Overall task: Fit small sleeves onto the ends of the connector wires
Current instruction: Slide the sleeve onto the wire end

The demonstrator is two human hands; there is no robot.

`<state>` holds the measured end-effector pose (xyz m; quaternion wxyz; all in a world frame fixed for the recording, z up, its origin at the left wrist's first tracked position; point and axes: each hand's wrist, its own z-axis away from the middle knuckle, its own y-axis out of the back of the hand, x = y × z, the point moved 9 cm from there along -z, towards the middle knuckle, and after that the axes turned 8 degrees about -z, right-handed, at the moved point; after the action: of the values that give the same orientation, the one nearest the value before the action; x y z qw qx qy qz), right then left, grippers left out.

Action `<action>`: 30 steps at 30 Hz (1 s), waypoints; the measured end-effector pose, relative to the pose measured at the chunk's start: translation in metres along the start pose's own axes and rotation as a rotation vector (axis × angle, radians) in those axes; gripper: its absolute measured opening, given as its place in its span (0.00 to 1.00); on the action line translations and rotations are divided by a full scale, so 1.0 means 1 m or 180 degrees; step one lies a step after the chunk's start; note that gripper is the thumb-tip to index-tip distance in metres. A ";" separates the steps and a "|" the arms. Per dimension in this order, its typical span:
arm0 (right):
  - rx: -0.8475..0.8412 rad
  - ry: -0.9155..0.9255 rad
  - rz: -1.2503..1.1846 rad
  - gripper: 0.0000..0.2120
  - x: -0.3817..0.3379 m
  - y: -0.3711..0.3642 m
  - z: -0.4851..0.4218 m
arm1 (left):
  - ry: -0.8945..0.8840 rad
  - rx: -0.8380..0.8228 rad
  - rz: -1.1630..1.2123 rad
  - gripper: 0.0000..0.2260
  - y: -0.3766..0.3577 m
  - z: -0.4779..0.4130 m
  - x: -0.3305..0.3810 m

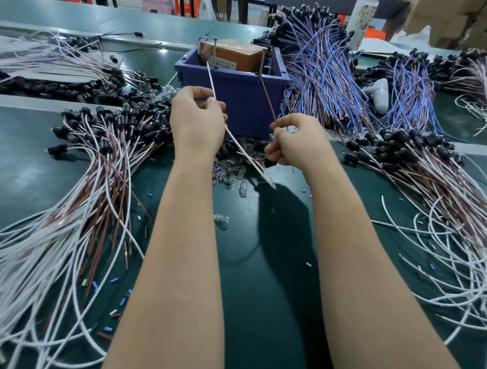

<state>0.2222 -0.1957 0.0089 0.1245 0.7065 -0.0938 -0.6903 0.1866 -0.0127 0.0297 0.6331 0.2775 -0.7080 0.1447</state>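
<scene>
My left hand (197, 121) pinches a white wire (213, 86) that rises past the blue bin and also runs down to the right below the hand. My right hand (296, 141) pinches a brown wire (268, 103) that stands up in front of the bin. Both wires meet low between my hands, near a black connector partly hidden by my right fingers. Small clear glass bulbs (242, 188) and tiny blue and white sleeves (114, 280) lie scattered on the green mat (270, 268). Whether a sleeve is between my fingers is hidden.
A blue plastic bin (231, 99) with an orange box (234, 55) stands just behind my hands. Heaps of white-and-brown connector wires (68, 223) lie left and right (452, 214); blue-and-brown bundles (321, 74) lie behind right. A white bottle (364, 14) stands far right.
</scene>
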 end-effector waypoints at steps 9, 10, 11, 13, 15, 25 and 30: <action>-0.0313 -0.0065 0.0121 0.11 -0.006 -0.008 0.004 | 0.0091 0.0022 0.0218 0.09 0.002 0.000 0.001; -0.0360 -0.0058 0.0080 0.11 -0.008 -0.008 0.005 | 0.0092 0.0011 0.0237 0.08 0.002 0.000 0.001; -0.0401 -0.0021 0.0041 0.10 -0.011 -0.008 0.006 | 0.0092 0.0002 0.0251 0.08 0.002 0.000 0.002; -0.0463 0.0109 -0.0039 0.11 -0.017 -0.009 0.008 | 0.0087 -0.0003 0.0269 0.08 0.002 0.001 0.002; -0.0430 0.0235 -0.0137 0.11 -0.020 -0.010 0.008 | 0.0074 0.0019 0.0280 0.08 0.002 0.002 0.003; 0.0284 0.0608 -0.0447 0.20 -0.022 0.001 0.005 | 0.0056 0.0020 0.0303 0.08 0.000 0.002 0.003; 0.0285 0.0679 -0.0395 0.17 -0.023 -0.001 0.002 | 0.0032 -0.0038 0.0294 0.08 -0.002 0.002 0.005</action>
<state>0.2193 -0.1874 0.0307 0.0592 0.7853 -0.0668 -0.6127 0.1857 -0.0161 0.0336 0.6309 0.2399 -0.7178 0.1709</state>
